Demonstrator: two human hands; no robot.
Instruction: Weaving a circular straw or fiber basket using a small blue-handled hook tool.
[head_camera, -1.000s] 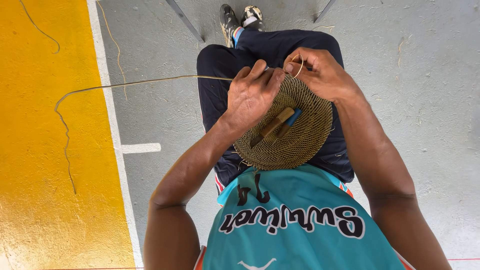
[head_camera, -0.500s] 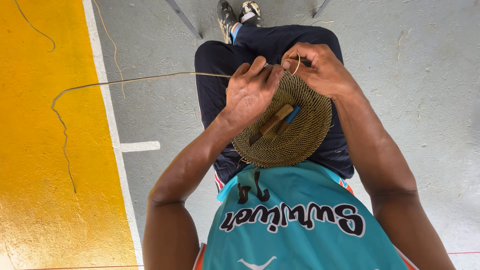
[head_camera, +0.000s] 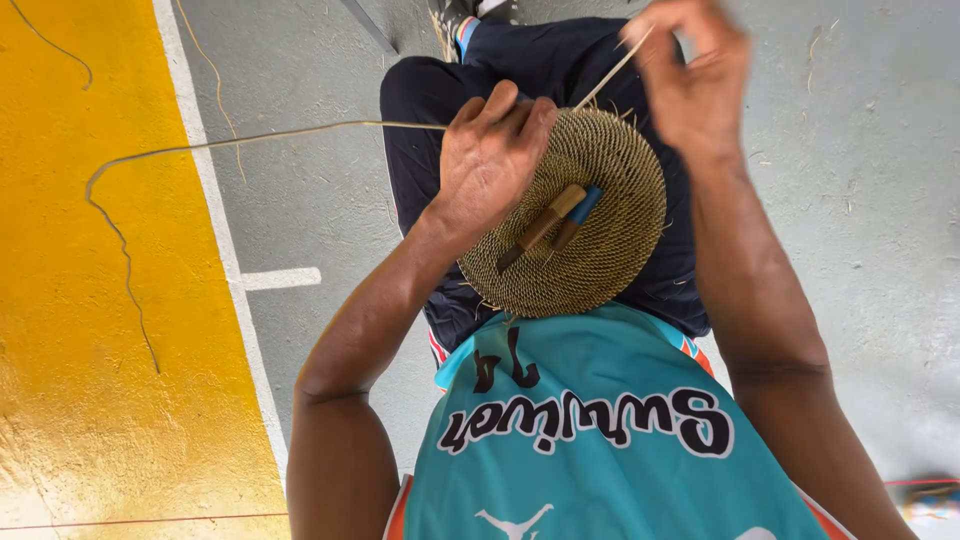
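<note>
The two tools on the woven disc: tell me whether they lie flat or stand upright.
Flat. The two tools lie side by side on the woven disc, handles toward the rim.

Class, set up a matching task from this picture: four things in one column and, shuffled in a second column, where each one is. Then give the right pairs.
Things
1. left hand
2. right hand
3. two tools
4. long fibre strand

Places
A. lying on top of the woven disc
B. raised beyond the disc's far edge, pinching a thin strand
C. trailing across the grey floor onto the yellow floor area
D. gripping the disc's rim

Pairs: 1-D, 2-B, 3-A, 4-C
</note>
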